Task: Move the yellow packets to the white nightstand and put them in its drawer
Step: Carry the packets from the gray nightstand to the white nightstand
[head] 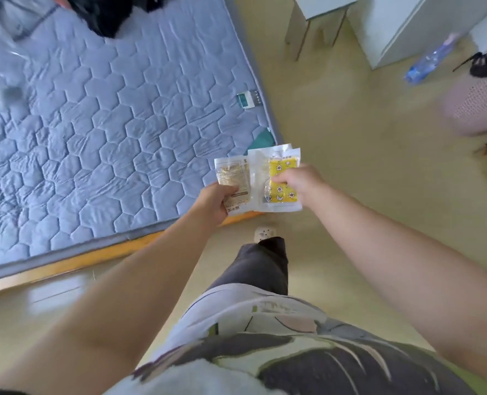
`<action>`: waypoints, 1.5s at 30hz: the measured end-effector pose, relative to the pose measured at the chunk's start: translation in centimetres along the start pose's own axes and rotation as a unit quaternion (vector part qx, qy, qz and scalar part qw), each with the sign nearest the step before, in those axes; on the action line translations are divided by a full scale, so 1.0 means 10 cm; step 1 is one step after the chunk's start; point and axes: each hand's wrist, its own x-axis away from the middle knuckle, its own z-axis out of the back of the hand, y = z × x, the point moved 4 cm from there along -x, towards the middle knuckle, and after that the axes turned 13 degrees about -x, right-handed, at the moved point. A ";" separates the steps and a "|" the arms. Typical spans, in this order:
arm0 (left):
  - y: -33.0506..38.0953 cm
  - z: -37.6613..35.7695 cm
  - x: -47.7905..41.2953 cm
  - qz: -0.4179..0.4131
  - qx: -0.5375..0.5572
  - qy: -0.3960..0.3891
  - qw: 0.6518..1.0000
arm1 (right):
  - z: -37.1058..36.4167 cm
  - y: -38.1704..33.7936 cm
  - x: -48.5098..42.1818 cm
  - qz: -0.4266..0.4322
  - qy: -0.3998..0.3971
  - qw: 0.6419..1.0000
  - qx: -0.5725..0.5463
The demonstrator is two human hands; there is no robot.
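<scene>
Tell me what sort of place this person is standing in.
Probably a bedroom: a quilted blue-grey mattress on a wooden bed frame fills the left, and white furniture stands across the pale floor.

The yellow packets (255,181), clear-edged, overlap fanned in mid-air: a bright star-printed packet (283,168) beside a paler golden packet (232,175).

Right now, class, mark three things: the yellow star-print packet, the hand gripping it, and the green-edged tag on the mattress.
yellow star-print packet (283,166): head view, upper yellow face.
right hand (296,181): head view, back of the hand.
green-edged tag (247,100): head view, middle of its white panel.
</scene>
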 end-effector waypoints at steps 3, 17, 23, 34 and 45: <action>0.42 -0.03 -0.24 -0.001 0.066 0.041 0.997 | -0.18 -0.55 -0.42 0.010 -0.032 0.999 0.035; 2.29 -1.50 -1.39 -0.053 0.184 0.093 0.977 | 0.35 -2.95 -2.41 0.020 -0.126 0.987 0.101; 3.42 -2.71 -2.11 -0.044 0.247 0.113 0.961 | 1.00 -4.42 -3.51 0.030 -0.148 0.982 0.116; 5.24 -3.31 -2.87 -0.105 0.243 0.124 0.956 | 1.00 -6.16 -4.57 0.030 -0.202 0.972 0.113; 7.60 -2.33 -4.01 -0.117 0.202 0.155 0.960 | -0.54 -8.05 -5.51 0.075 -0.204 0.972 0.086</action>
